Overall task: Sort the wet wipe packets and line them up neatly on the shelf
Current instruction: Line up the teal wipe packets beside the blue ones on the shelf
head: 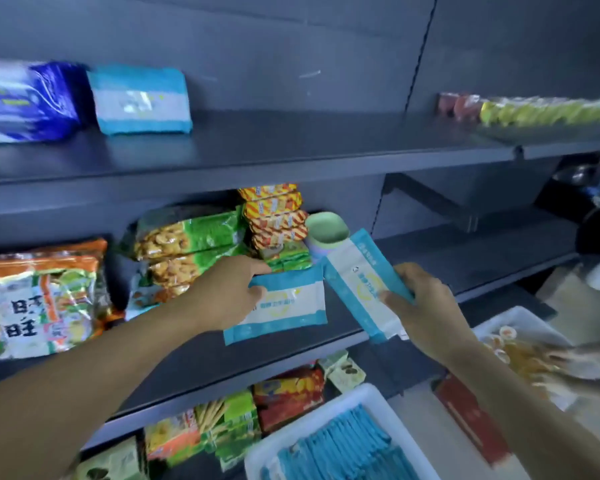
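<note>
1. While your left hand [227, 294] pinches one wet wipe packet [286, 308] by its left end, thumb on the face and fingers curled behind its top edge, the packet sits at the centre of the frame over the middle shelf [430, 268], tilted slightly down to the left; you cannot tell whether its lower edge touches the shelf.
2. Your right hand [421, 303] grips a second packet [359, 282] around its lower right part, fingers wrapped across the face. It slants from upper left to lower right, just right of centre, its upper end near the first packet's right corner.
3. Behind that upper end stands a pale green cup [327, 230], beside a stack of orange snack packs [274, 213].
4. Left of these, green bags of snacks [191, 233] are piled up, and a large orange-and-white bag [39, 299] fills the left edge of the frame.
5. At the bottom centre, a white bin [368, 394] holds a row of blue packets [343, 445] standing on edge.
6. In the upper left, the top shelf [257, 147] carries a blue-and-white pack [141, 98] next to a dark blue bag [25, 100].
7. At the upper right, yellow and red items [534, 110] lie in a row, too blurred to name.
</note>
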Motion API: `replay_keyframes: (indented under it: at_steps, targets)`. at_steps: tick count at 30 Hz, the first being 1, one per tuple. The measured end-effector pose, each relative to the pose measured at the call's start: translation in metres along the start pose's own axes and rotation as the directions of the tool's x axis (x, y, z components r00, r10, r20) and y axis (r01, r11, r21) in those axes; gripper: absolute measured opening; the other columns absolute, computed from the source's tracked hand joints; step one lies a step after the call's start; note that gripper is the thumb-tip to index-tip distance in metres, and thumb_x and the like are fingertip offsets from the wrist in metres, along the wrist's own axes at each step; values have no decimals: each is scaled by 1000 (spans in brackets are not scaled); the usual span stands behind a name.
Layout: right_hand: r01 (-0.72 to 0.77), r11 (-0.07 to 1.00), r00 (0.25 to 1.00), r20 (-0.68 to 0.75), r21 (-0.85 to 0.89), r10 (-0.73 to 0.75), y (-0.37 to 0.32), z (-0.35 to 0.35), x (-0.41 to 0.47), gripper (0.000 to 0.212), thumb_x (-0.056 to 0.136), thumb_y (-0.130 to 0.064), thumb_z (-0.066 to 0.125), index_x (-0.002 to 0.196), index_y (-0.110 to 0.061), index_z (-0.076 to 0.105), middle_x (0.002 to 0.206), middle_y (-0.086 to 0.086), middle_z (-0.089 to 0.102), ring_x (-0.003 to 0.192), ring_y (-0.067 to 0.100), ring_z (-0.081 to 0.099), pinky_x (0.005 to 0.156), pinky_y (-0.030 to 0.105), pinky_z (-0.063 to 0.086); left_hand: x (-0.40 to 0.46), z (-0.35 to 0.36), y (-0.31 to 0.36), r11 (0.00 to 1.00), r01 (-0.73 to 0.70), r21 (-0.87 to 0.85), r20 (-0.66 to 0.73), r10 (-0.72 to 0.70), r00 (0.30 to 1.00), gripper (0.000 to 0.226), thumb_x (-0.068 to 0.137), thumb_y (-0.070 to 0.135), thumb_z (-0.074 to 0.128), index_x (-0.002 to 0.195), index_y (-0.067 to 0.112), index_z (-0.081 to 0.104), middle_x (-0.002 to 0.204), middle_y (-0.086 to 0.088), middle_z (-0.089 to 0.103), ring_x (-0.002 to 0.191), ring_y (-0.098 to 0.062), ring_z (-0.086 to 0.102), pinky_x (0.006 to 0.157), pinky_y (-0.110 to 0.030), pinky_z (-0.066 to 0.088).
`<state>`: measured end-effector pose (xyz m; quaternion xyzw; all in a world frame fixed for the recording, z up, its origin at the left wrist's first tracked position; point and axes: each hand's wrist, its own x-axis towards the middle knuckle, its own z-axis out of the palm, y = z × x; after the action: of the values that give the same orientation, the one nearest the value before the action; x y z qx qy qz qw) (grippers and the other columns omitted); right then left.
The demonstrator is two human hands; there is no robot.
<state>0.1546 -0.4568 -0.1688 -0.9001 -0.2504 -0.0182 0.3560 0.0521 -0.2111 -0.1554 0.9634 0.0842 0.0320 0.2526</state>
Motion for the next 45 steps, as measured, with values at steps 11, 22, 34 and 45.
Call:
replay_keyframes:
  at_steps: [11,22,34,45]
  targets:
    - [284,958,953,-120,40,-278,-133,-52,73,8,91,-18,59,97,-20,56,84,-7,63,72,8,56,52,16,37,-32,-171,10,983,109,147,-484,-24,875,19,92,14,51,107,22,59,103,-4,60,99,-28,57,82,-35,46]
    - [354,934,930,-125,50,-346,-214,-3,168,6,90,-15,60,95,-18,57,86,-4,66,73,12,57,58,16,41,65,-241,-89,944,257,207,-458,-138,878,29,96,17,46,124,19,53,101,-4,57,83,-24,53,76,-36,49]
    - [374,927,927,-35,-9,-374,-239,30,216,14,86,-14,65,87,-27,61,83,-11,67,73,9,57,60,14,41,114,-243,-144,806,202,556,-452,88,888,56,76,29,70,124,20,43,118,2,45,112,-18,45,69,-30,42]
    - [544,839,809,252,24,-531,-276,56,249,24,81,-9,70,82,-33,66,85,-14,69,79,4,62,72,22,48,97,-261,-150,854,306,420,-552,-27,833,65,69,24,78,122,19,41,119,-1,34,115,-19,36,73,-33,44]
